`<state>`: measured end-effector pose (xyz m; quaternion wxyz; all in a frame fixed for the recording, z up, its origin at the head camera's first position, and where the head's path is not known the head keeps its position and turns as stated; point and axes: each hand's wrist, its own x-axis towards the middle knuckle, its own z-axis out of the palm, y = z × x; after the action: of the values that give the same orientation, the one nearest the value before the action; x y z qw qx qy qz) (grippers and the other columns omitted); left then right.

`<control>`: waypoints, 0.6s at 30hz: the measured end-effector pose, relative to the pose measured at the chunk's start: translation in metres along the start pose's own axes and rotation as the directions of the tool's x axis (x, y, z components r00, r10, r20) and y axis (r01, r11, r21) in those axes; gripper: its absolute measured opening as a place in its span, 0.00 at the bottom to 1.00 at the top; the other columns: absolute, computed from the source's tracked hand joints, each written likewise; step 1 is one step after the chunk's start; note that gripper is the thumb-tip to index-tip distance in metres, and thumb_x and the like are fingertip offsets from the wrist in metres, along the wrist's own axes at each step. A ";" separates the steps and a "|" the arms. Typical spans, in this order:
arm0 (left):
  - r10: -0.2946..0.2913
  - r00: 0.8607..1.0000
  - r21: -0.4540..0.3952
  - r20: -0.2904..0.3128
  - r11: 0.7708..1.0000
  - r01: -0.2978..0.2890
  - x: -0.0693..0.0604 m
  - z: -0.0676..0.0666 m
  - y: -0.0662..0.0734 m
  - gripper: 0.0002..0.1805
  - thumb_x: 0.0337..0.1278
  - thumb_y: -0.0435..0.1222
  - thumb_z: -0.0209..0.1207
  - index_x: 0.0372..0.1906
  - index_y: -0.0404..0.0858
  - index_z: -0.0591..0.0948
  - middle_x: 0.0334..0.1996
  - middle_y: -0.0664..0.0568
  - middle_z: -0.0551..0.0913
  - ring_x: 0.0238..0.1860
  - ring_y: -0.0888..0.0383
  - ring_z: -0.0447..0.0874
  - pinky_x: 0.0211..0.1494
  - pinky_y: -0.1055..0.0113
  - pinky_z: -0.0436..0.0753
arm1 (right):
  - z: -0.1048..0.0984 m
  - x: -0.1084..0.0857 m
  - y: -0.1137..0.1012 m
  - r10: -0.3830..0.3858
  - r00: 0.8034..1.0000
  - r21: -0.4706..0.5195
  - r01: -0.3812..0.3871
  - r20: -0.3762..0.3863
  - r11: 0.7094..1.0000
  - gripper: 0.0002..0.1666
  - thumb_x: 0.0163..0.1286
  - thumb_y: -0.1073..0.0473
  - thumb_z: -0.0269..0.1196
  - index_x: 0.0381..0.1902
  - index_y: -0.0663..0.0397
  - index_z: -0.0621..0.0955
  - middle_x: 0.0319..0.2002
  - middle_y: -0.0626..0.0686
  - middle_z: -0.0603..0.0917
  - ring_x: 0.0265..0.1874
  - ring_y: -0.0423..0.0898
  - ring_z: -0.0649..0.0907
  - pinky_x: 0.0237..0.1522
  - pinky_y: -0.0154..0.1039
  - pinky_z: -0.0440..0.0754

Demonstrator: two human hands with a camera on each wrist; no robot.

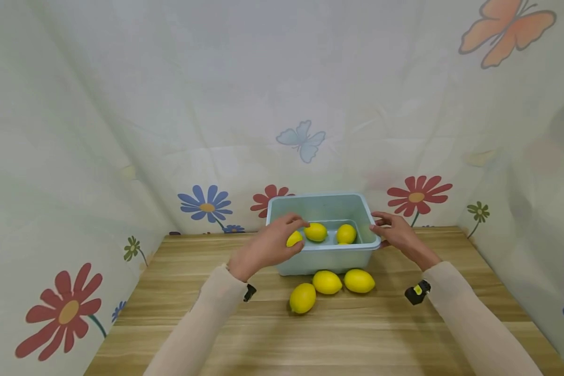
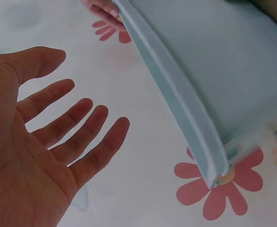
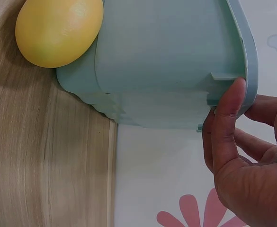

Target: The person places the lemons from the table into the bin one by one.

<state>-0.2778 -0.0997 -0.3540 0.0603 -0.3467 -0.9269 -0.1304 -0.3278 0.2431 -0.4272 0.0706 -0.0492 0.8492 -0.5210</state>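
Note:
A light blue plastic bin stands on the table with several lemons inside. My left hand is over the bin's left front rim in the head view, partly covering a lemon. In the left wrist view that hand has its fingers spread and holds nothing, with the bin's rim apart from it. My right hand grips the rim at the bin's right side, thumb and fingers on either side of it. Three lemons lie on the wood in front of the bin.
The wood-grain table ends at a white curtain printed with flowers and butterflies, which closes in the back and both sides. The bin sits near the back edge. Small black devices are worn at both wrists.

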 end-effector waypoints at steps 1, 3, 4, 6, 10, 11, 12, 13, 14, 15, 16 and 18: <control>0.006 1.000 0.002 -0.001 1.000 -0.006 -0.002 0.002 0.001 0.23 0.65 0.44 0.59 0.63 0.48 0.76 0.60 0.53 0.75 0.58 0.56 0.77 0.61 0.63 0.80 | 0.000 0.000 0.001 0.001 1.000 0.003 -0.001 0.000 1.000 0.37 0.74 0.57 0.57 0.76 0.57 0.58 0.64 0.69 0.69 0.52 0.63 0.78 0.40 0.40 0.88; 0.025 1.000 0.008 -0.005 1.000 -0.025 -0.007 0.007 0.001 0.22 0.64 0.44 0.60 0.62 0.47 0.76 0.60 0.53 0.76 0.60 0.55 0.76 0.63 0.62 0.80 | 0.000 0.000 0.001 0.001 1.000 0.004 -0.001 -0.001 1.000 0.38 0.74 0.56 0.57 0.76 0.57 0.58 0.64 0.69 0.69 0.52 0.63 0.78 0.40 0.40 0.88; 0.034 0.999 0.008 -0.006 0.999 -0.034 -0.009 0.010 0.001 0.22 0.64 0.44 0.60 0.62 0.47 0.76 0.60 0.53 0.76 0.60 0.55 0.76 0.63 0.62 0.79 | 0.000 0.001 0.002 0.001 1.000 0.007 -0.001 -0.001 1.000 0.38 0.74 0.56 0.57 0.76 0.57 0.58 0.64 0.69 0.69 0.52 0.63 0.78 0.40 0.40 0.88; 0.043 0.999 0.020 -0.009 0.999 -0.042 -0.014 0.016 0.001 0.22 0.64 0.44 0.60 0.62 0.47 0.76 0.60 0.53 0.77 0.60 0.55 0.77 0.63 0.63 0.79 | 0.000 0.002 0.002 0.005 1.000 0.007 -0.005 -0.005 1.000 0.38 0.74 0.56 0.57 0.76 0.56 0.58 0.64 0.68 0.69 0.51 0.62 0.78 0.40 0.40 0.88; 0.060 0.998 0.041 -0.004 0.997 -0.060 -0.024 0.031 0.002 0.22 0.65 0.45 0.59 0.62 0.47 0.76 0.59 0.54 0.77 0.56 0.57 0.79 0.58 0.65 0.82 | 0.001 0.002 0.003 0.005 1.000 0.000 -0.005 -0.005 1.000 0.38 0.74 0.55 0.57 0.76 0.57 0.58 0.64 0.68 0.69 0.50 0.59 0.79 0.40 0.40 0.88; 0.066 0.998 0.048 -0.001 0.997 -0.066 -0.027 0.035 0.002 0.22 0.64 0.45 0.60 0.61 0.47 0.77 0.59 0.54 0.77 0.54 0.58 0.79 0.56 0.66 0.83 | 0.001 0.002 0.003 0.009 1.000 0.000 -0.009 -0.005 1.000 0.38 0.74 0.55 0.57 0.76 0.56 0.58 0.64 0.68 0.69 0.49 0.58 0.79 0.40 0.40 0.88; 0.078 0.997 0.049 0.003 0.996 -0.078 -0.030 0.039 0.003 0.21 0.64 0.45 0.60 0.61 0.47 0.77 0.58 0.54 0.77 0.54 0.58 0.79 0.56 0.66 0.83 | 0.001 0.003 0.003 0.012 1.000 0.003 -0.012 -0.003 1.000 0.37 0.74 0.55 0.57 0.76 0.56 0.58 0.64 0.67 0.69 0.49 0.59 0.79 0.40 0.40 0.88; 0.091 0.996 0.049 0.009 0.995 -0.092 -0.032 0.043 0.004 0.21 0.64 0.45 0.60 0.61 0.48 0.77 0.58 0.55 0.77 0.54 0.59 0.79 0.56 0.66 0.83 | 0.001 0.003 0.004 0.012 1.000 0.005 -0.012 -0.002 1.000 0.37 0.74 0.55 0.57 0.76 0.56 0.58 0.63 0.67 0.69 0.49 0.59 0.79 0.40 0.40 0.88; 0.109 0.994 0.054 0.016 0.992 -0.110 -0.034 0.047 0.005 0.21 0.64 0.45 0.60 0.61 0.48 0.77 0.58 0.55 0.77 0.54 0.59 0.79 0.56 0.66 0.83 | 0.001 0.003 0.004 0.010 1.000 0.004 -0.010 0.000 1.000 0.37 0.74 0.55 0.57 0.76 0.56 0.58 0.63 0.68 0.69 0.50 0.59 0.79 0.40 0.40 0.88; 0.125 0.992 0.065 0.024 0.990 -0.126 -0.036 0.050 0.005 0.21 0.64 0.45 0.60 0.61 0.48 0.77 0.57 0.56 0.77 0.54 0.59 0.79 0.57 0.66 0.82 | 0.001 0.003 0.004 0.007 1.000 0.004 -0.007 0.001 1.000 0.38 0.74 0.55 0.57 0.76 0.56 0.58 0.63 0.68 0.69 0.50 0.59 0.79 0.40 0.40 0.88; 0.142 0.989 0.075 0.029 0.987 -0.144 -0.038 0.054 0.006 0.21 0.64 0.46 0.60 0.61 0.49 0.77 0.57 0.56 0.77 0.54 0.60 0.79 0.58 0.66 0.82 | 0.001 0.003 0.004 0.007 1.000 0.005 -0.007 0.000 1.000 0.37 0.74 0.55 0.57 0.76 0.56 0.59 0.63 0.67 0.69 0.49 0.59 0.79 0.40 0.40 0.88; 0.172 0.984 0.091 0.045 0.980 -0.175 -0.041 0.061 0.006 0.21 0.64 0.46 0.59 0.61 0.48 0.77 0.56 0.57 0.78 0.55 0.60 0.78 0.60 0.65 0.81 | 0.000 0.003 0.005 0.003 1.000 0.005 -0.003 -0.003 1.000 0.37 0.74 0.55 0.57 0.76 0.56 0.59 0.63 0.68 0.70 0.49 0.58 0.79 0.40 0.40 0.88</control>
<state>-0.2438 -0.1036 -0.4196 0.0707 -0.4252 -0.8993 -0.0740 -0.3307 0.2444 -0.4319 0.0703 -0.0471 0.8482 -0.5229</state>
